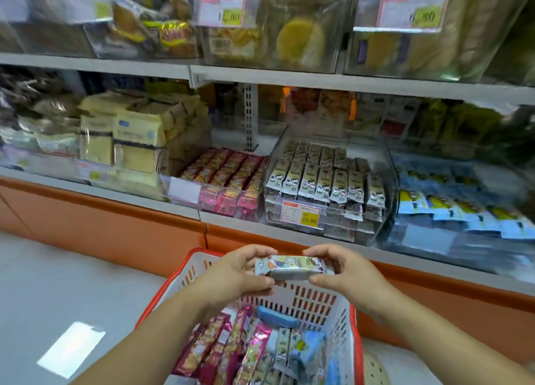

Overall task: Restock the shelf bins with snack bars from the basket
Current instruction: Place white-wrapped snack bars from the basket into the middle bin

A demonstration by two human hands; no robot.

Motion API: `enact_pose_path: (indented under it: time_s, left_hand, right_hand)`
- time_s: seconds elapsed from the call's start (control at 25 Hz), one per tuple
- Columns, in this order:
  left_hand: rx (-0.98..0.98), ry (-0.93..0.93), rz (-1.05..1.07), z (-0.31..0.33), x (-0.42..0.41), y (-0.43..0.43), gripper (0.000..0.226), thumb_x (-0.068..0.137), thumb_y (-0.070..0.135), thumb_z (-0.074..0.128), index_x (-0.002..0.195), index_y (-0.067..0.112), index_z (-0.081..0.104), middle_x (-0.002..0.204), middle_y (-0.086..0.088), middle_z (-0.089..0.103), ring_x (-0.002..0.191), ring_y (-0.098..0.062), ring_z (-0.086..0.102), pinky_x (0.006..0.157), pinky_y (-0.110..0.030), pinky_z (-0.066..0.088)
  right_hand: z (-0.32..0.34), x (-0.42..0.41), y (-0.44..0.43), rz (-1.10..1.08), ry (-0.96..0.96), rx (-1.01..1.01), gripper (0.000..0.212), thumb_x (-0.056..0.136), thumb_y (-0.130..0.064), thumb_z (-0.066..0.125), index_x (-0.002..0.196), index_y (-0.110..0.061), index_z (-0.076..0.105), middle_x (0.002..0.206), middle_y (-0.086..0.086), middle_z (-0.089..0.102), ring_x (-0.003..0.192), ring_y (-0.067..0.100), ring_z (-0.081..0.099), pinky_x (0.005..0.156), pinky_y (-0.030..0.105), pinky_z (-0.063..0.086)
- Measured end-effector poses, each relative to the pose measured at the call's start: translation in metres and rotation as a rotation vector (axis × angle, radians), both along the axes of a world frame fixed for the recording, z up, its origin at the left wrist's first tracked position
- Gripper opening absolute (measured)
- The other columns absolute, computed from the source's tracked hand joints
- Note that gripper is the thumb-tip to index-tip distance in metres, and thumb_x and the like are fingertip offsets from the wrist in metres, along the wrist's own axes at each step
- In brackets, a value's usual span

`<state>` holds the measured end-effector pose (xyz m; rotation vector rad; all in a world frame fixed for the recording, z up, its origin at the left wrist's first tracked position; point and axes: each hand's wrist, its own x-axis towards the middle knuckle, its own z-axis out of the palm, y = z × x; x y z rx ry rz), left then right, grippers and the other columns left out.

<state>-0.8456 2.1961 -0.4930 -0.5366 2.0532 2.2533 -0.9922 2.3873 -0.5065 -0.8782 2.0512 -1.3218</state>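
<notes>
Over the far rim of the basket point(315, 300), the left hand point(231, 271) grips the left end of a snack bar point(289, 266) and the right hand point(344, 271) pinches its right end. More bars point(231, 350) lie in the basket. Beyond the basket, a clear shelf bin point(388, 170) holds grey bars point(318, 179).

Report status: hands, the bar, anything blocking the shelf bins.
Left hand and right hand each pinch an end of one snack bar, above the basket. Bin of similar bars straight ahead. Path to it open.
</notes>
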Motion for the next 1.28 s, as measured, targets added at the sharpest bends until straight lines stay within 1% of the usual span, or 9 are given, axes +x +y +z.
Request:
enact_pose_path:
  time_s: [0.12, 0.36, 0.44, 0.56, 0.68, 0.8, 0.96, 1.16, 1.28]
  left_hand:
    - [-0.034, 0.050, 0.032, 0.016, -0.012, 0.006, 0.039, 0.081, 0.003, 0.073, 0.116, 0.017, 0.064, 0.114, -0.007, 0.068, 0.099, -0.024, 0.070, 0.082, -0.032, 0.057]
    - [0.040, 0.279, 0.206, 0.038, -0.057, -0.003, 0.036, 0.082, 0.020, 0.070, 0.114, 0.037, 0.066, 0.111, 0.004, 0.071, 0.100, -0.020, 0.070, 0.076, -0.028, 0.058]
    - [-0.221, 0.384, 0.315, 0.042, -0.075, -0.013, 0.039, 0.088, 0.024, 0.066, 0.119, 0.045, 0.057, 0.120, 0.015, 0.065, 0.107, -0.004, 0.063, 0.081, -0.019, 0.054]
    - [-0.908, 0.419, 0.462, 0.039, -0.090, -0.033, 0.052, 0.093, 0.031, 0.059, 0.139, 0.044, 0.037, 0.139, 0.031, 0.037, 0.129, 0.011, 0.033, 0.107, -0.019, 0.032]
    - [-1.035, 0.346, 0.424, 0.023, -0.096, -0.049, 0.064, 0.093, 0.038, 0.055, 0.147, 0.043, 0.020, 0.148, 0.029, 0.019, 0.139, 0.005, 0.016, 0.117, -0.028, 0.020]
    - [-1.124, 0.309, 0.346, 0.008, -0.103, -0.057, 0.073, 0.092, 0.046, 0.054, 0.145, 0.048, 0.004, 0.148, 0.031, 0.007, 0.139, 0.006, 0.013, 0.118, -0.025, 0.014]
    - [-1.237, 0.321, 0.325, -0.001, -0.107, -0.067, 0.079, 0.089, 0.047, 0.057, 0.139, 0.046, -0.005, 0.144, 0.030, 0.006, 0.132, 0.012, 0.010, 0.111, -0.014, -0.004]
    - [-1.263, 0.327, 0.283, -0.003, -0.109, -0.067, 0.081, 0.088, 0.046, 0.058, 0.139, 0.046, -0.005, 0.138, 0.034, 0.007, 0.127, 0.014, 0.013, 0.111, -0.017, -0.002]
    - [-1.245, 0.345, 0.256, -0.007, -0.107, -0.071, 0.076, 0.089, 0.043, 0.058, 0.142, 0.047, 0.003, 0.140, 0.035, 0.010, 0.128, 0.016, 0.012, 0.110, -0.014, -0.002]
  right_hand:
    - [0.024, -0.012, -0.002, -0.033, 0.106, -0.039, 0.041, 0.076, -0.003, 0.076, 0.095, -0.038, 0.069, 0.097, -0.012, 0.070, 0.090, 0.002, 0.065, 0.074, 0.015, 0.052]
    - [0.079, -0.042, -0.009, 0.012, 0.318, -0.018, 0.028, 0.083, -0.026, 0.073, 0.101, -0.046, 0.066, 0.095, -0.024, 0.066, 0.085, -0.007, 0.061, 0.072, 0.006, 0.046]
    - [0.090, -0.054, -0.025, -0.176, 0.404, -0.165, 0.019, 0.085, -0.027, 0.070, 0.094, -0.044, 0.066, 0.090, -0.023, 0.066, 0.081, -0.005, 0.061, 0.064, 0.007, 0.046]
    - [0.097, -0.089, -0.050, -0.580, 0.643, -0.219, 0.007, 0.089, -0.030, 0.064, 0.092, -0.036, 0.064, 0.077, -0.012, 0.066, 0.069, 0.003, 0.060, 0.051, 0.017, 0.043]
    - [0.094, -0.135, -0.065, -0.792, 0.819, -0.056, 0.016, 0.094, -0.025, 0.060, 0.103, -0.015, 0.067, 0.088, 0.007, 0.068, 0.074, 0.022, 0.060, 0.058, 0.030, 0.041]
    - [0.087, -0.170, -0.072, -0.841, 0.814, 0.180, 0.023, 0.098, -0.028, 0.051, 0.099, -0.009, 0.064, 0.094, 0.013, 0.066, 0.084, 0.028, 0.061, 0.063, 0.032, 0.043]
    - [0.083, -0.190, -0.077, -0.778, 0.820, 0.443, 0.044, 0.098, -0.048, 0.043, 0.081, -0.011, 0.061, 0.078, 0.007, 0.064, 0.076, 0.026, 0.062, 0.052, 0.030, 0.031]
    - [0.074, -0.193, -0.079, -0.521, 0.663, 0.598, 0.034, 0.102, -0.027, 0.040, 0.130, -0.019, 0.057, 0.131, 0.006, 0.060, 0.117, 0.026, 0.056, 0.092, 0.029, 0.044]
    - [0.083, -0.188, -0.077, -0.490, 0.641, 0.569, 0.037, 0.103, -0.018, 0.032, 0.136, -0.019, 0.050, 0.137, 0.007, 0.055, 0.120, 0.026, 0.053, 0.093, 0.028, 0.043]
